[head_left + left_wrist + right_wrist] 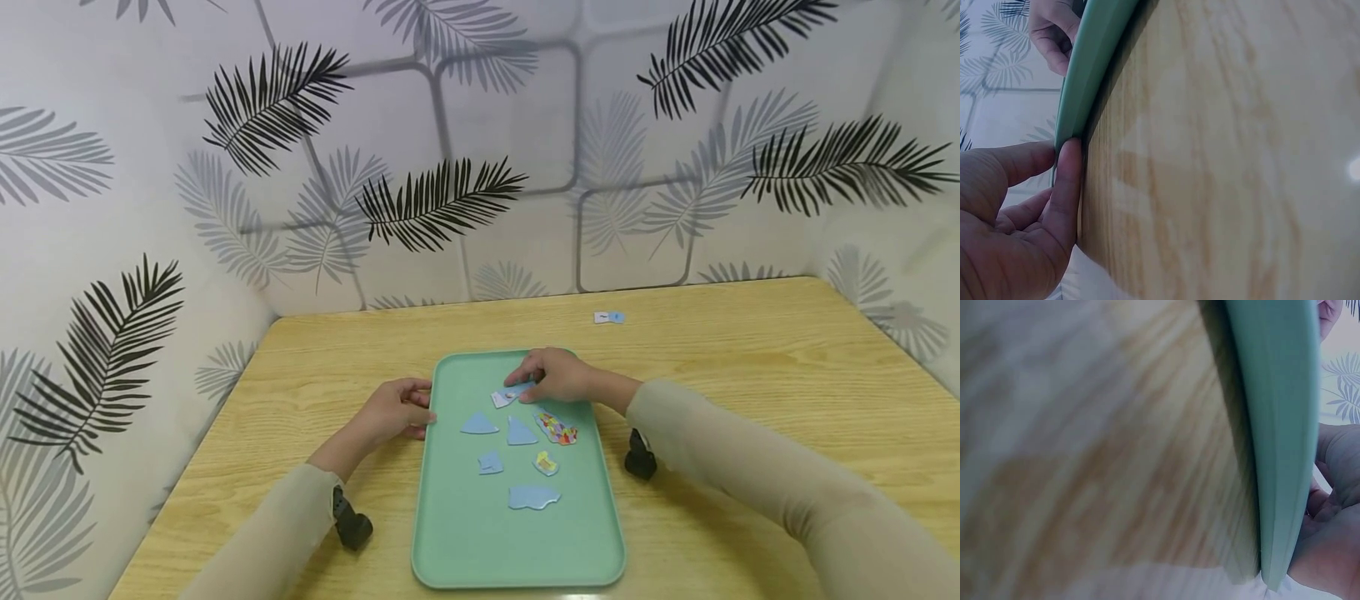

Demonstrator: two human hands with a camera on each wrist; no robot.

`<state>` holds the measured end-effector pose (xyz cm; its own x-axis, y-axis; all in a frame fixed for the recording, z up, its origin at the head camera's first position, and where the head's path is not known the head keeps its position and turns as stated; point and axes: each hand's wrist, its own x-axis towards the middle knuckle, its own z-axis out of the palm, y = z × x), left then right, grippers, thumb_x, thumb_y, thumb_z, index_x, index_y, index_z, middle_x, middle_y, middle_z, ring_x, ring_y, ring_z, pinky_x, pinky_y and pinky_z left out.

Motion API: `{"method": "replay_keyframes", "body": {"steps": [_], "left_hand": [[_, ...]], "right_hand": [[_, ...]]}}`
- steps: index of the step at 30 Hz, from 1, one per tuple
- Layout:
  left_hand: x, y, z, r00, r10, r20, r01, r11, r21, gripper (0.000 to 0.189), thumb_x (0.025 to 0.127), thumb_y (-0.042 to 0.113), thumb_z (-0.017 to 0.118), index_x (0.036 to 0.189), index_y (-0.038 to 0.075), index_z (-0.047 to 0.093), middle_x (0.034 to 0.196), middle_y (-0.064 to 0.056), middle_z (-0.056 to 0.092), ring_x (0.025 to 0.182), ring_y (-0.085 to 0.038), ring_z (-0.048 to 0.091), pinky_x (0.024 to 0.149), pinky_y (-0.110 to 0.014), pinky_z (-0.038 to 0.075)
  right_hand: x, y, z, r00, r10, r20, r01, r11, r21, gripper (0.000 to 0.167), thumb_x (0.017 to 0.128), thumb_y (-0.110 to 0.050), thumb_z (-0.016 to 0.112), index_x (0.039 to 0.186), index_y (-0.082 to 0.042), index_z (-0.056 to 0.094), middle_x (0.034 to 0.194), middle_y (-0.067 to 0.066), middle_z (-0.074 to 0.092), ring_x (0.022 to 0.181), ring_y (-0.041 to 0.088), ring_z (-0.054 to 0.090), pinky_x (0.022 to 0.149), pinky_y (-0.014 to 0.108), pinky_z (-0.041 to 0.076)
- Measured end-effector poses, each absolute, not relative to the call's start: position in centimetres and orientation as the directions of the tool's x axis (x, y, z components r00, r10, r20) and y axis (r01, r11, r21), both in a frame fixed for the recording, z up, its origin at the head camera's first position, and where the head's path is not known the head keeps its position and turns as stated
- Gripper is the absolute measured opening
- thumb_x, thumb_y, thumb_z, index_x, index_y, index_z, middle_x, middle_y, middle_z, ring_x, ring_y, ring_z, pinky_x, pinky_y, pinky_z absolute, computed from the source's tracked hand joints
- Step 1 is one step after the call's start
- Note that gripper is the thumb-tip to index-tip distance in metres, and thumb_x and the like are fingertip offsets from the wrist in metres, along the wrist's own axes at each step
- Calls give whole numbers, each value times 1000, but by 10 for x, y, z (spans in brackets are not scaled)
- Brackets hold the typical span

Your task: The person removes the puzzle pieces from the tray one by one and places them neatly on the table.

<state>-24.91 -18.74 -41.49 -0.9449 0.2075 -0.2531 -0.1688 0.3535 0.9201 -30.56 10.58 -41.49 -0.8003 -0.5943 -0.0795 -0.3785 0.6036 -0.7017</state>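
Note:
A green tray [465,542] lies on the wooden table, with several flat puzzle pieces spread on it. My left hand [393,410] holds the tray's left side; in the left wrist view, the thumb and a finger [1067,169] pinch its rim. Over the far end of the tray, my right hand [558,375] pinches a light blue and white puzzle piece [501,398] between thumb and fingers, covering part of it. Close below this hand is a multicoloured piece [557,429]. In the right wrist view the tray wall [1285,456] hides the fingertips.
Nearer on the tray lie plain blue pieces [533,497], a blue triangle [480,424] and a small yellow piece [546,463]. A white and blue piece [609,317] sits on the table [720,358] near its back edge. A leaf-patterned wall [510,242] stands behind.

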Motion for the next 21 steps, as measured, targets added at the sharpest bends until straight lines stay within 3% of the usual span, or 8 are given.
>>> {"method": "replay_keyframes", "body": {"steps": [21], "left_hand": [[-252, -190, -419, -939, 218, -266, -177, 357, 917, 54, 87, -6, 66, 138, -3, 48, 105, -16, 54, 79, -20, 61, 69, -33, 59]], "right_hand": [[-306, 104, -412, -795, -601, -74, -399, 612, -683, 22, 85, -11, 76, 107, -14, 76, 102, -1, 63, 86, 17, 49, 77, 30, 45]]}}
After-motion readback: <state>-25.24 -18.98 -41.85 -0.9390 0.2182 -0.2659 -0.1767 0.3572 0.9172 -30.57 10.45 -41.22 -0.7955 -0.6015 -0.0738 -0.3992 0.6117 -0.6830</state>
